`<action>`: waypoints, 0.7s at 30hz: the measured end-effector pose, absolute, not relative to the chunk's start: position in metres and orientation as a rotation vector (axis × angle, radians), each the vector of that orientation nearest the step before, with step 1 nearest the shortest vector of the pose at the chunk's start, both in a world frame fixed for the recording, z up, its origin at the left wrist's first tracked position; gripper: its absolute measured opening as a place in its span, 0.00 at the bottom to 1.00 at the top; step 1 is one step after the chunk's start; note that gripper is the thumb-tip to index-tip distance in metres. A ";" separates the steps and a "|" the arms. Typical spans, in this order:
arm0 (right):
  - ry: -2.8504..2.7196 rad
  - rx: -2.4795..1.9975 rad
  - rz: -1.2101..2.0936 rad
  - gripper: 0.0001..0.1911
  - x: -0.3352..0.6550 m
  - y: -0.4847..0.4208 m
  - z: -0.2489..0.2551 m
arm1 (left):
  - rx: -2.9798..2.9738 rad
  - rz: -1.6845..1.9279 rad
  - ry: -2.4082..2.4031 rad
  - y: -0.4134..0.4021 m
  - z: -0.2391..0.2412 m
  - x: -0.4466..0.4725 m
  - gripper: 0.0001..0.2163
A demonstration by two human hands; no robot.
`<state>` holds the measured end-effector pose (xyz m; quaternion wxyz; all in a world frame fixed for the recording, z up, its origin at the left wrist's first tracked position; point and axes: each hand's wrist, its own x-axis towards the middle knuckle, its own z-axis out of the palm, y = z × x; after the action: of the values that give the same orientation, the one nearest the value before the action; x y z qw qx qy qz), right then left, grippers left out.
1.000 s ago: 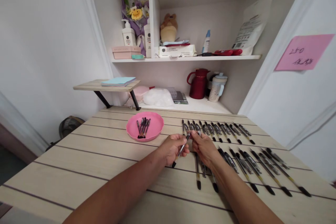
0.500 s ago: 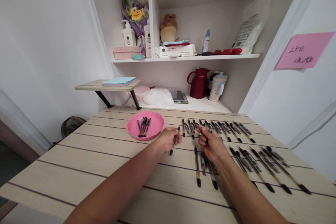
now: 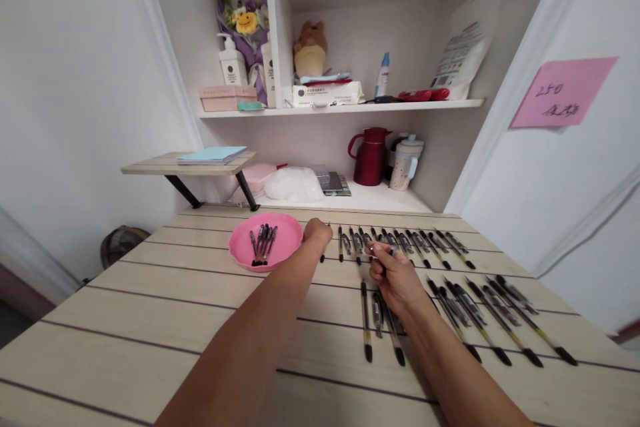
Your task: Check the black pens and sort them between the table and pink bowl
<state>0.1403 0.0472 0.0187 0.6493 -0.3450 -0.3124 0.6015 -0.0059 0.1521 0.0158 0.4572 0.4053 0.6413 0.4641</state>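
My left hand (image 3: 319, 232) is closed at the left end of the back row, beside a slim black pen (image 3: 323, 257). The pen's tip and dark lower end show past the hand; the fingertips are hidden. My right hand (image 3: 393, 270) is pinched over the gap between the rows, around a small dark piece that I cannot make out. Below it lie a long pen (image 3: 367, 320) and a short clear-and-dark pen piece (image 3: 377, 315). More pens (image 3: 400, 240) with short pieces between them form the back row. Several short dark pieces (image 3: 263, 243) rest in the pink dish (image 3: 237, 257).
A front group of pens (image 3: 493, 313) lies at the right. Behind the table, a shelf holds a red jug (image 3: 371, 157), a pale tumbler (image 3: 404, 163) and a white plastic bag (image 3: 294, 185). A small raised stand (image 3: 150, 167) bears blue paper at the back left.
My left hand has moved forward with the pen, from in front of the back row to its left end. My right hand keeps its pinch in nearly the same place. The view has shifted slightly.
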 end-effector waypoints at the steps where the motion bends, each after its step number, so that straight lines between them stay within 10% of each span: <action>1: -0.713 -0.784 1.368 0.14 0.140 0.047 0.018 | 1.046 1.081 1.676 0.156 0.017 -0.007 0.15; 21: -0.704 -0.794 1.355 0.15 0.140 0.049 0.015 | 1.777 0.483 2.103 0.147 0.036 -0.008 0.13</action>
<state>0.1403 0.0486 0.0150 0.6521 -0.3499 -0.3100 0.5969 -0.0080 0.1467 0.0363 0.1721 0.6262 0.7411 0.1702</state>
